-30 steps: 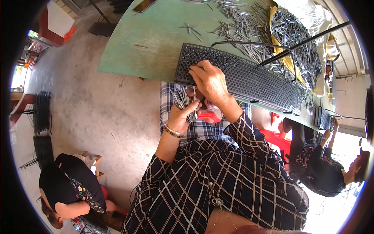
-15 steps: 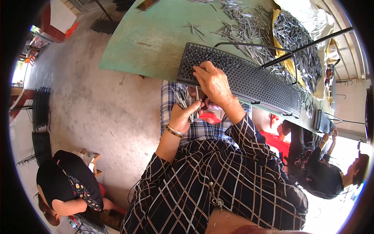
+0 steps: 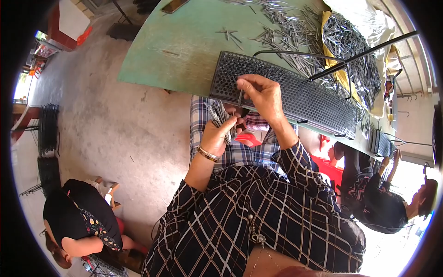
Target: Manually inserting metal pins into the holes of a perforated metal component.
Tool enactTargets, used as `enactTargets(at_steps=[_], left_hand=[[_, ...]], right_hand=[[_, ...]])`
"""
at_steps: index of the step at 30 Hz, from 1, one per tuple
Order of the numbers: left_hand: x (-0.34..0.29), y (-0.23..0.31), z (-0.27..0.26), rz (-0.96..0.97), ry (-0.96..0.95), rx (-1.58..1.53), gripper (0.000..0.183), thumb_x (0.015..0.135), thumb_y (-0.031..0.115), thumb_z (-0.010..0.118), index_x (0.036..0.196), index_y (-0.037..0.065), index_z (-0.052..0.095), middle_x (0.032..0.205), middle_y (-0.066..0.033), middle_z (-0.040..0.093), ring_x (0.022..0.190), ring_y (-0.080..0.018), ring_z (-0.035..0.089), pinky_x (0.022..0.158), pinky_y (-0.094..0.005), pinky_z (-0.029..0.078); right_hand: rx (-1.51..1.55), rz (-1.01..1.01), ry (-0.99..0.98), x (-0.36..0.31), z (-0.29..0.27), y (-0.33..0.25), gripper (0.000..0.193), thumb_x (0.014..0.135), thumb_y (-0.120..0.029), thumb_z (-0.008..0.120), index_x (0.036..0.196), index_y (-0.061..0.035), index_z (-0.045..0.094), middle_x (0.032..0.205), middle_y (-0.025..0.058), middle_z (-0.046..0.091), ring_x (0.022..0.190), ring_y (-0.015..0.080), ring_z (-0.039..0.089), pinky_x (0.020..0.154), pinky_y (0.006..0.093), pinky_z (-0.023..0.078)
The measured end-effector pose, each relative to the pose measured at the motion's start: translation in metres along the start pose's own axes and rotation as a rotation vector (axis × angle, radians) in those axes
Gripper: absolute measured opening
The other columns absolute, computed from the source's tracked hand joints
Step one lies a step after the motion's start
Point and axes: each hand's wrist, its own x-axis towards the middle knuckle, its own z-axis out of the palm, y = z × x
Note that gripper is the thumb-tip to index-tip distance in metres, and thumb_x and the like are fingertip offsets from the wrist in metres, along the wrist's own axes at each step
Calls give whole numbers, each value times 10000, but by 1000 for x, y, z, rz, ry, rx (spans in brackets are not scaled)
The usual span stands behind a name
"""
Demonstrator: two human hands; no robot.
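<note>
My left hand (image 3: 218,135) is wrapped round a bundle of thin grey metal rods (image 3: 218,113) in front of the table edge. Over the left part of a long black rack (image 3: 304,99) full of small round holes is my right hand (image 3: 265,98), thumb and index finger pinched together. A single thin metal rod (image 3: 240,96) shows below those fingertips, close to the rack's front edge. The rack lies slantwise along the near side of the green table (image 3: 184,60). Part of my left fingers is hidden behind the rods.
Loose rods (image 3: 288,34) are scattered behind the rack, beside a yellow-edged sack (image 3: 353,51) heaped with more. A black bar frame (image 3: 364,55) reaches over the rack. A phone-like dark object (image 3: 174,5) lies at the far edge. Other people sit at left (image 3: 83,217) and right (image 3: 378,203).
My right hand has drawn its fingertips back from the rack's holes and turned, and a rod now shows at its pinch. My left hand stays nearly in place with the bundle.
</note>
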Motion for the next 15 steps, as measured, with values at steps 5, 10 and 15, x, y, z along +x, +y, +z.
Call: enactTargets(at_steps=[5,10,15], left_hand=[[-4,-3,0,-58,-12,4,283,856,10,579,1133,6,525,975,-101,625,864,-208,646,688,-312,541],[-8,-1,-3,-61,-8,4,286,861,18,566,1143,4,524,969,-95,621,847,-189,633,684,-302,534],[-7,3,2,-10,-62,86,227,865,56,598,1088,31,565,947,-66,638,792,-155,626,642,-287,521]], right_hand=[[42,-227,196,13,16,22,182,828,-114,693,976,-8,683,788,28,665,645,55,562,594,194,478],[-223,-498,218,8,19,28,148,776,-116,705,888,-21,688,816,82,655,700,211,628,631,297,492],[-663,-748,239,4,11,25,129,732,-134,716,823,-49,683,829,61,618,738,253,594,664,359,468]])
